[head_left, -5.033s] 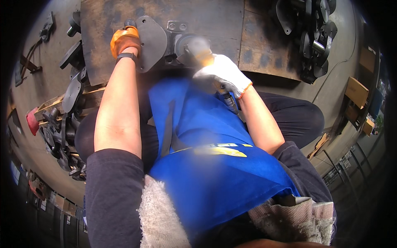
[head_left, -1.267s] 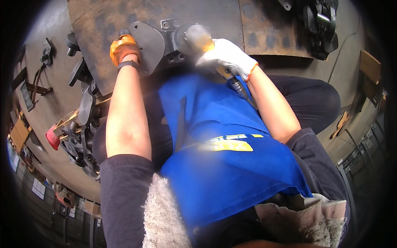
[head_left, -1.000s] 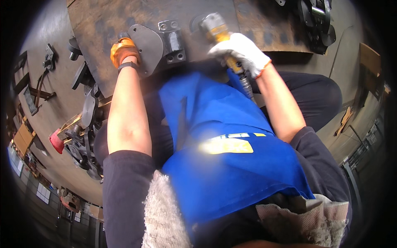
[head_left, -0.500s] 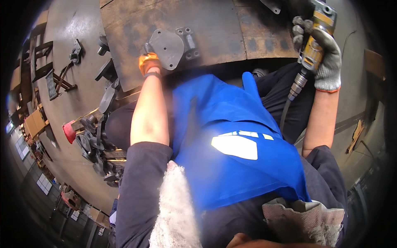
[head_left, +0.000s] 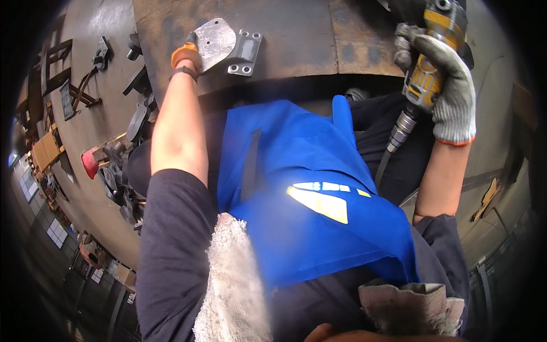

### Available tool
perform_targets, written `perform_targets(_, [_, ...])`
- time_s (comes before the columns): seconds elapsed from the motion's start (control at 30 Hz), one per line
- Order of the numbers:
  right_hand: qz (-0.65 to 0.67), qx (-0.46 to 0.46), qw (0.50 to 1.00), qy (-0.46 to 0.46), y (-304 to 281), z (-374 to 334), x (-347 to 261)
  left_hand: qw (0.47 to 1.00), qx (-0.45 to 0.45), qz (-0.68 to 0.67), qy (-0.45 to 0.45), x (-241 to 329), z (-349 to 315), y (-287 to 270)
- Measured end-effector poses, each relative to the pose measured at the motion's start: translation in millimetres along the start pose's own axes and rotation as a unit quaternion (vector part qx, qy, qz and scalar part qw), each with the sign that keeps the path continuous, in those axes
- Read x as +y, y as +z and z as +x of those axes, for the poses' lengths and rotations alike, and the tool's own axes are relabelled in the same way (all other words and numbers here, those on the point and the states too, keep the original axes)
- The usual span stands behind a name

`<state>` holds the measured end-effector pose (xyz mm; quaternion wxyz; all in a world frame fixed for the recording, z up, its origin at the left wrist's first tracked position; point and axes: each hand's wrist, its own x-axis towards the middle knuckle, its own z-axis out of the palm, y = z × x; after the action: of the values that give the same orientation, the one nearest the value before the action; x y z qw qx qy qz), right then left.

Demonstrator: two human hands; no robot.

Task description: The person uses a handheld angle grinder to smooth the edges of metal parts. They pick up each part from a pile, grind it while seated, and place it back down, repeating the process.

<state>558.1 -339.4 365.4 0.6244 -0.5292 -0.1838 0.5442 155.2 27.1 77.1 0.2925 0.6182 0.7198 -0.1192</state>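
Two gloved hands work well apart: the left hand (head_left: 187, 55) is at the metal part (head_left: 227, 48), close to the near edge of the table (head_left: 296, 34), while the right hand (head_left: 453, 85) is off to the right with the power tool (head_left: 427, 74). The plate (head_left: 217, 43) of the part looks tilted, so a slack left grip could let it rock or slide off the near edge. From the tool's near end a hose (head_left: 382, 170) trails across the trousers (head_left: 407, 162); a shifted knee might snag it and jerk the tool. Whether the tool is running I cannot tell; if so, its far end could nick something close by. As for grip, the left hand closes around the stub (head_left: 191, 38), fingertips mostly hidden. The right hand wraps the tool's body, fingers curled on its left side.
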Motion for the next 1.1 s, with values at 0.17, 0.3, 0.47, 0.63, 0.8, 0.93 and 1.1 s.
perform_targets(0.17, [0.031,0.083,0.996,-0.006,-17,-10,-2,0.991,-0.022,0.100,0.085,42,0,-33])
perform_targets(0.3, [0.006,0.064,0.998,-0.013,-25,-9,-3,0.989,0.043,0.136,0.039,20,51,-29])
perform_targets(0.47, [-0.004,0.082,0.996,-0.022,-40,-14,-4,0.989,-0.046,0.126,0.056,56,25,-44])
perform_targets(0.63, [0.005,0.095,0.995,-0.003,-34,-11,-9,0.993,-0.027,0.101,0.054,47,43,-40])
perform_targets(0.8, [0.036,0.115,0.993,0.008,-13,2,-10,0.990,-0.026,0.131,0.040,22,60,-40])
perform_targets(0.93, [0.033,0.111,0.992,0.053,1,9,-18,0.985,-0.025,0.126,0.113,-5,48,-24])
perform_targets(1.1, [0.107,0.148,0.979,0.093,26,31,-11,0.992,0.030,0.047,0.109,42,-67,-54])
